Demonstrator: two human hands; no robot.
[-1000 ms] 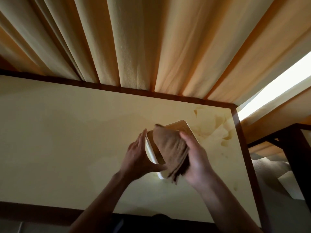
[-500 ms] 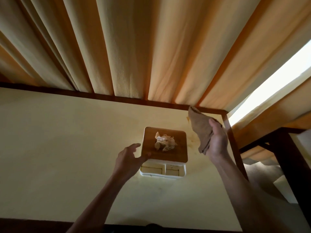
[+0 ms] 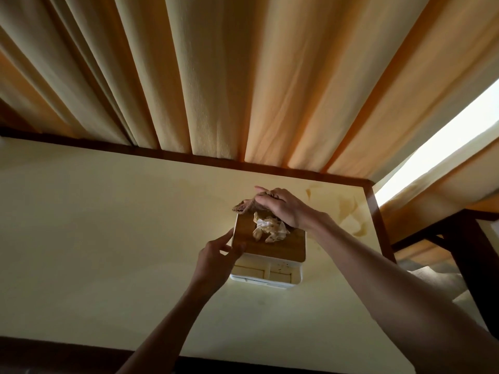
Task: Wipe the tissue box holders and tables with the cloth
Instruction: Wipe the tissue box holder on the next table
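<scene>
A white tissue box holder [image 3: 266, 273] with a brown wooden lid [image 3: 272, 248] stands upright on the cream table [image 3: 108, 238] with a dark wooden rim. A crumpled tissue [image 3: 270, 229] pokes out of the lid. My right hand [image 3: 280, 209] lies over the far edge of the lid and presses the brown cloth [image 3: 244, 205] against it; most of the cloth is hidden under the hand. My left hand [image 3: 216, 261] holds the lid's near left corner, thumb on top and fingers at the side.
Long beige curtains [image 3: 243, 76] hang right behind the table's far edge. Brownish stains [image 3: 351, 211] mark the table's far right corner. To the right, beyond the table edge, stands a dark wooden frame [image 3: 459, 238], with a bright window strip [image 3: 445, 147] above it.
The holder went from tilted in both hands to standing on the table. My right hand swung the cloth out to the right, then brought it onto the lid's far edge. My left hand now steadies the corner.
</scene>
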